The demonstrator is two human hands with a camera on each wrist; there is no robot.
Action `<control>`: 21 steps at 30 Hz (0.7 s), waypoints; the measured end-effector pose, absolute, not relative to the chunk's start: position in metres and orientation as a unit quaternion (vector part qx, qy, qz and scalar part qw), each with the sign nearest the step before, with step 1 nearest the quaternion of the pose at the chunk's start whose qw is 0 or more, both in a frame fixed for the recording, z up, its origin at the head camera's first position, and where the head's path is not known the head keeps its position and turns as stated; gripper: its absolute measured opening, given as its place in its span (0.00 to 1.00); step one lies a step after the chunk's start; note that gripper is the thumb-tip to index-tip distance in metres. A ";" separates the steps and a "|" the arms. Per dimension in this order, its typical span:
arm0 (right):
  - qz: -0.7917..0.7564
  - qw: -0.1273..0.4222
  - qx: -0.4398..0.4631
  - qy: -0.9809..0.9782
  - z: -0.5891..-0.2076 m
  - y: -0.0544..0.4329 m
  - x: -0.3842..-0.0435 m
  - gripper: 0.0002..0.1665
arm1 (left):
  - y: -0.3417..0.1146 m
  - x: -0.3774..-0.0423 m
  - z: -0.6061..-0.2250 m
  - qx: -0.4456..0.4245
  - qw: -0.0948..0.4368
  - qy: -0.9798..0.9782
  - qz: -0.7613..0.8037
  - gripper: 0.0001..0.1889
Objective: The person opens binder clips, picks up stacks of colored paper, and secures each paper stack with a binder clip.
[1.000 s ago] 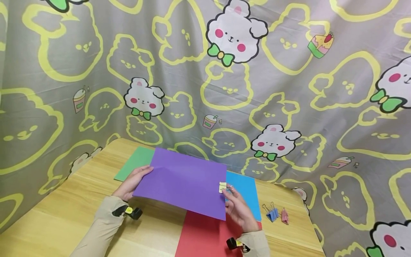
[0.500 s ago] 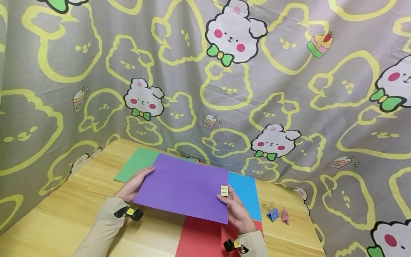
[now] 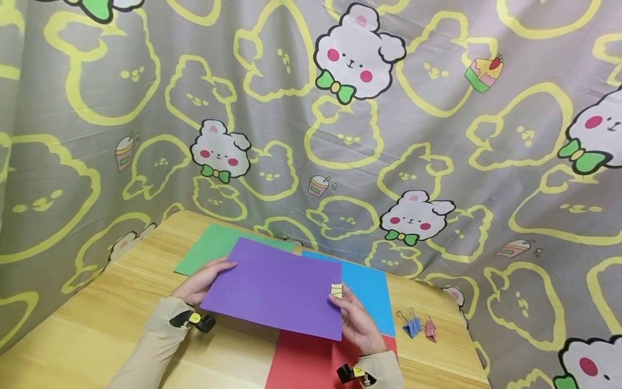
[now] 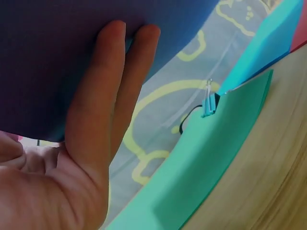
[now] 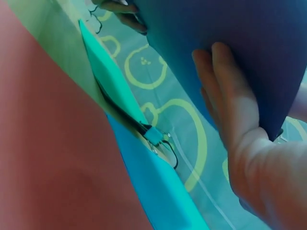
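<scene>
A purple sheet (image 3: 277,289) is held up, tilted, above the table in the head view. My left hand (image 3: 206,281) grips its left edge, thumb on top and fingers underneath. At the right edge sits a yellow binder clip (image 3: 336,291) with wire handles pointing outward. My right hand (image 3: 359,324) pinches that edge, its thumb on the face right at the clip. Both wrist views show straight fingers (image 4: 96,91) spread against the underside of the sheet; the thumbs are hidden there.
On the wooden table (image 3: 121,308) lie a green sheet (image 3: 204,248), a blue sheet (image 3: 371,292) and a red sheet (image 3: 301,362). Another binder clip (image 4: 209,104) grips the green sheet's far edge. A blue binder clip (image 3: 412,327) and a pink one (image 3: 431,329) stand at right.
The purple sheet has come down slightly with both hands. My right thumb and fingers have shifted from the clip's handle side onto the sheet's edge beside the clip.
</scene>
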State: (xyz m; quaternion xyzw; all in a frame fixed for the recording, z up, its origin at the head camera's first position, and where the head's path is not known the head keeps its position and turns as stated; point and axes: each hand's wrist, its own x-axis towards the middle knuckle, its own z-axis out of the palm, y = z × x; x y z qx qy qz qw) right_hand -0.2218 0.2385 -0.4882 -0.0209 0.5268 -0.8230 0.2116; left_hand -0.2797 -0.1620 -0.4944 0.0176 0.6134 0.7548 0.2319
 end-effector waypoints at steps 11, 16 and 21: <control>-0.826 0.254 -0.033 0.503 -0.484 0.215 -0.213 0.37 | -0.200 -0.268 -0.495 0.000 0.255 0.581 0.773 0.38; -0.822 0.271 -0.045 0.499 -0.480 0.200 -0.209 0.40 | -0.217 -0.260 -0.488 -0.011 0.251 0.611 0.750 0.45; -0.815 0.297 -0.059 0.495 -0.477 0.180 -0.206 0.43 | -0.240 -0.247 -0.482 -0.021 0.243 0.636 0.732 0.48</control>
